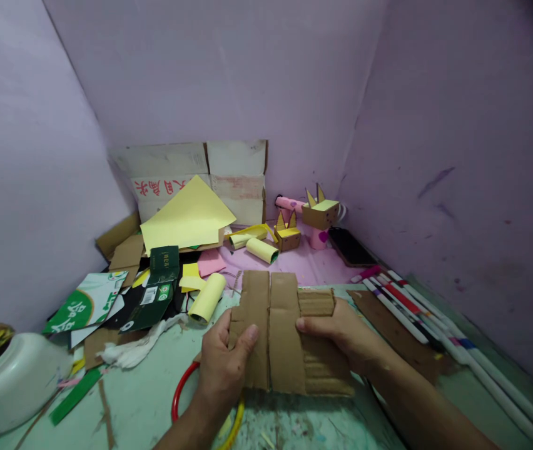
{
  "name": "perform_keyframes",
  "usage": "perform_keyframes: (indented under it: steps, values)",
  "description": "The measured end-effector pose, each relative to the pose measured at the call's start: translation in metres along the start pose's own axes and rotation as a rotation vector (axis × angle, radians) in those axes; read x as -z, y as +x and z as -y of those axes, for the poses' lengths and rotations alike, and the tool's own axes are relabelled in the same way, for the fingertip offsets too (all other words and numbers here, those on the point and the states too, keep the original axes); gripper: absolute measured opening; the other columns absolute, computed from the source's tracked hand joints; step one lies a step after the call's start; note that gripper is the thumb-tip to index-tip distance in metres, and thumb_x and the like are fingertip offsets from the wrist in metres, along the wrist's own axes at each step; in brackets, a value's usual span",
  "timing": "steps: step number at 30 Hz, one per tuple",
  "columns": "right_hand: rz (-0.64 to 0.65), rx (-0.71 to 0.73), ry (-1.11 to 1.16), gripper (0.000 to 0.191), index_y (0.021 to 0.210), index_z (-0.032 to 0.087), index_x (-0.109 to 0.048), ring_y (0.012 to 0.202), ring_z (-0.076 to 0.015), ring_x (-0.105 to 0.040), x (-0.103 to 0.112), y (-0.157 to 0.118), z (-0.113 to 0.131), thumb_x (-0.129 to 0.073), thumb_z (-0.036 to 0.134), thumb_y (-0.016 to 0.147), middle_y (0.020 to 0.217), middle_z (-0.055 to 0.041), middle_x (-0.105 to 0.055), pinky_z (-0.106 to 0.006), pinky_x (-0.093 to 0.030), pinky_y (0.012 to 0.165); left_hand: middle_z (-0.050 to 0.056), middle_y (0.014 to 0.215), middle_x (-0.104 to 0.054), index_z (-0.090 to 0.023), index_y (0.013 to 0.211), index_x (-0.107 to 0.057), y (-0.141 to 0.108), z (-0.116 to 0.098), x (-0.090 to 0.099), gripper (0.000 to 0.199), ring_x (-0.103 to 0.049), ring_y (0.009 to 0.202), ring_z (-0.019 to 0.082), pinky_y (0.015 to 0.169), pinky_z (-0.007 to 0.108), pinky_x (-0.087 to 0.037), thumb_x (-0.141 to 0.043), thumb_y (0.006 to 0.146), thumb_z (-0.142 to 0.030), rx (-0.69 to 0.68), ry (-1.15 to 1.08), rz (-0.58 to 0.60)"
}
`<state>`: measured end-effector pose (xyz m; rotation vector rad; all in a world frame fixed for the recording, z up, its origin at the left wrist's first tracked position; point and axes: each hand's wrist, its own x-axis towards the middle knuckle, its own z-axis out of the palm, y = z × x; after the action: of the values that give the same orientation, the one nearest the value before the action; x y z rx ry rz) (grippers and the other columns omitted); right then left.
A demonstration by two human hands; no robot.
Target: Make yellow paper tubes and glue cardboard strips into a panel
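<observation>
A flat brown cardboard piece [287, 337] with fold lines and ridged strips on its right part is held up over the pale green table. My left hand [226, 359] grips its left edge, thumb on the front face. My right hand [336, 331] grips the right part, its thumb pressed on the front near the middle. The fingers behind the cardboard are hidden. Behind it lie yellow paper rolls [207, 299] and a small cardboard box with pointed ears [288, 239].
Markers [400, 300] and a black phone [351, 246] lie at right. Paper and cardboard scraps [83, 302] cover the left, near a white container [17, 381]. Red-and-yellow scissor handles [177, 394] lie under my left wrist. A large cardboard sheet [238, 156] leans against the wall.
</observation>
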<state>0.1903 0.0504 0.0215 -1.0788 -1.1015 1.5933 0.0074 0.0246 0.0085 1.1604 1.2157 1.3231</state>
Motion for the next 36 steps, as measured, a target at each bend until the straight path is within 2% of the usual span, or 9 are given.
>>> perform_keyframes:
  steps: [6, 24, 31, 36]
  values:
    - [0.001, 0.010, 0.005, 0.038, 0.090, 0.015, -0.070, 0.074, -0.0226, -0.066, -0.0005, -0.0011, 0.0017, -0.074, 0.019, 0.053, 0.081, -0.0038, -0.073, -0.033, -0.051, 0.070, 0.006, 0.081, -0.071, -0.015, 0.091, -0.062, -0.0043, -0.0039, -0.0056, 0.034, -0.066, 0.074, 0.024, 0.065, 0.030, -0.052, -0.069, 0.066, -0.037, 0.016, -0.028, -0.047]
    - [-0.010, -0.018, -0.013, 0.035, 0.088, 0.016, -0.069, 0.073, -0.0215, -0.066, -0.0025, -0.0026, -0.0001, -0.073, 0.017, 0.053, 0.079, -0.0027, -0.073, -0.031, -0.052, 0.069, 0.007, 0.080, -0.071, -0.014, 0.088, -0.063, -0.0065, -0.0029, -0.0040, 0.027, -0.065, 0.074, 0.023, 0.066, 0.029, -0.050, -0.065, 0.070, -0.034, -0.031, 0.053, -0.048]
    - [0.018, -0.015, -0.003, 0.038, 0.090, 0.015, -0.067, 0.073, -0.0206, -0.066, -0.0021, -0.0015, -0.0037, -0.072, 0.017, 0.053, 0.079, -0.0030, -0.073, -0.031, -0.052, 0.069, 0.008, 0.080, -0.070, -0.013, 0.092, -0.062, -0.0063, 0.0005, -0.0016, 0.033, -0.064, 0.074, 0.023, 0.065, 0.030, -0.050, -0.063, 0.071, -0.038, -0.028, 0.116, -0.038]
    - [-0.010, -0.028, -0.004, 0.034, 0.085, 0.014, -0.067, 0.070, -0.0188, -0.065, -0.0037, -0.0015, -0.0032, -0.073, 0.017, 0.051, 0.076, -0.0021, -0.073, -0.029, -0.052, 0.066, 0.008, 0.082, -0.071, -0.013, 0.092, -0.061, -0.0064, 0.0023, -0.0017, 0.033, -0.065, 0.075, 0.023, 0.067, 0.031, -0.051, -0.062, 0.071, -0.038, -0.038, 0.128, -0.048]
